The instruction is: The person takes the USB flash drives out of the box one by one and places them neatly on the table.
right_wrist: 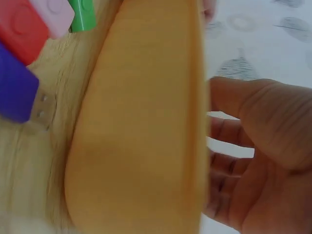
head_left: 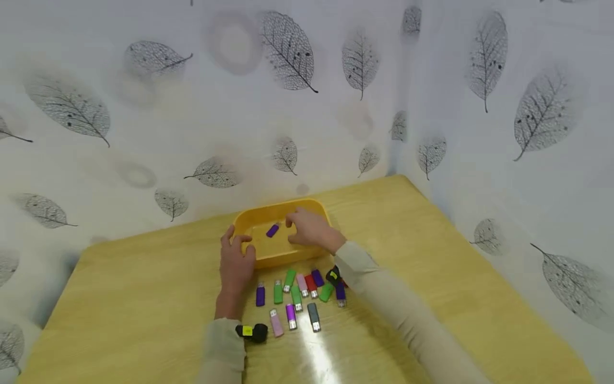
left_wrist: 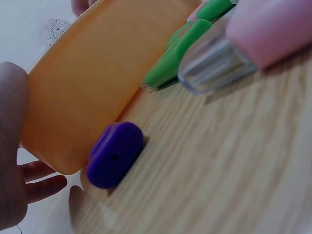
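A yellow plastic tray [head_left: 280, 260] stands on the table, and one purple USB flash drive [head_left: 272, 230] lies inside it. My left hand [head_left: 237, 261] holds the tray's left end, thumb over the rim and fingers round the outer corner, as the left wrist view also shows. Over the tray's right half is my right hand [head_left: 309, 229], its fingers loosely bent and holding nothing visible; the rim hides their tips in the right wrist view. In front of the tray lie several USB drives, among them a green one [head_left: 278, 292], a purple one [head_left: 260, 294] and a grey one [head_left: 314, 317].
More drives lie close together, including a pink one [head_left: 276, 322], a red one [head_left: 311, 286] and a bright purple one [head_left: 291, 317]. The wooden table [head_left: 158, 298] meets a leaf-patterned wall [head_left: 216, 117] behind the tray and another on the right.
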`<state>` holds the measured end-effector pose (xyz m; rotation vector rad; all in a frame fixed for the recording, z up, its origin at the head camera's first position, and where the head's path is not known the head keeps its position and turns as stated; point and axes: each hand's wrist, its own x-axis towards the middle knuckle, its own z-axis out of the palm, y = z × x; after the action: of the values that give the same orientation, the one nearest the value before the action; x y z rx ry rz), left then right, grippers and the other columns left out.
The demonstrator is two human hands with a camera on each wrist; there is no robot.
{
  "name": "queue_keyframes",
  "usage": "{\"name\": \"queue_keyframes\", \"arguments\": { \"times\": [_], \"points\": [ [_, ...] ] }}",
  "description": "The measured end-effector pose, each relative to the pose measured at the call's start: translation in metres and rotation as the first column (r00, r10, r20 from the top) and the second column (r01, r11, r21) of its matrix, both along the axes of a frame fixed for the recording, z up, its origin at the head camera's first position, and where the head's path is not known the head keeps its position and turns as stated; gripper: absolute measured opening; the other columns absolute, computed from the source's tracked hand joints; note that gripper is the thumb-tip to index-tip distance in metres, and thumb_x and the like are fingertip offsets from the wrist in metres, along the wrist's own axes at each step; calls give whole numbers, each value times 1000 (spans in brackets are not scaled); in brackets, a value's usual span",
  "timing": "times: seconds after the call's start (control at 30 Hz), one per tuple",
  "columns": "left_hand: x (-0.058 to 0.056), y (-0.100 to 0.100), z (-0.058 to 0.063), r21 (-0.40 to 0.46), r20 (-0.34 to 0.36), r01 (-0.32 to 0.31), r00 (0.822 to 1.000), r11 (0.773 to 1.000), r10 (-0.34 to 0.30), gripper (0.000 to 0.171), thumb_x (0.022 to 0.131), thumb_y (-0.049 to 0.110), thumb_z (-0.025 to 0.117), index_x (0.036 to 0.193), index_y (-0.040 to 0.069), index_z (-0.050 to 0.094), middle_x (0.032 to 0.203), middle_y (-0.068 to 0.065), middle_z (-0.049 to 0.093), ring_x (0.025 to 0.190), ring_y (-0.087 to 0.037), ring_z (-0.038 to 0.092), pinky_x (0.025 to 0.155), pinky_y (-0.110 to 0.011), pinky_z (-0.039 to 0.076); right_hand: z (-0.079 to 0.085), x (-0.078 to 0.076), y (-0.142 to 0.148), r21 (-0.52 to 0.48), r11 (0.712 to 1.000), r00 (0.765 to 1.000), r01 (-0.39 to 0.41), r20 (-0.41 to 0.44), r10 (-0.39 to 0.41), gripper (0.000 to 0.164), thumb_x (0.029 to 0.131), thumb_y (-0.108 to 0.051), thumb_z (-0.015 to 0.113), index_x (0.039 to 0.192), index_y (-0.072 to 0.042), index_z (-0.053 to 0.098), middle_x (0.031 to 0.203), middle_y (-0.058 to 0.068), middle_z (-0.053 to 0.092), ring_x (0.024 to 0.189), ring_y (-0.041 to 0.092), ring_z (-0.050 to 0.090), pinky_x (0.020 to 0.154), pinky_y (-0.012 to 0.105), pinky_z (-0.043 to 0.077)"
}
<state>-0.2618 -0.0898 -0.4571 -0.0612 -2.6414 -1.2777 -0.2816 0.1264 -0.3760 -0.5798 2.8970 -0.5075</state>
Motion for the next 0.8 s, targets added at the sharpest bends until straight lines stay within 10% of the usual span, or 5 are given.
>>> {"name": "queue_keyframes", "arguments": {
  "times": [0.3, 0.8],
  "points": [
    [5, 38, -13, -43, -7, 71, 997, 997, -71, 25, 89, 17, 52, 106, 4, 65, 158, -10, 31, 137, -40, 41, 95, -57, 48, -44, 4, 27, 42, 995, 981, 88, 172, -94, 59, 83, -24, 80, 133, -4, 54, 132, 21, 53, 116, 37, 56, 96, 47, 49],
    [-13, 62, 10, -51, 4, 114, 993, 992, -114, 24, 92, 20, 49, 107, 7, 62, 160, -8, 26, 137, -37, 39, 101, -56, 45, -26, -8, 41, 39, 983, 975, 181, 124, -184, 71, 80, -36, 82, 133, -1, 50, 124, 16, 62, 110, 32, 62, 93, 43, 52]
  ]
}}
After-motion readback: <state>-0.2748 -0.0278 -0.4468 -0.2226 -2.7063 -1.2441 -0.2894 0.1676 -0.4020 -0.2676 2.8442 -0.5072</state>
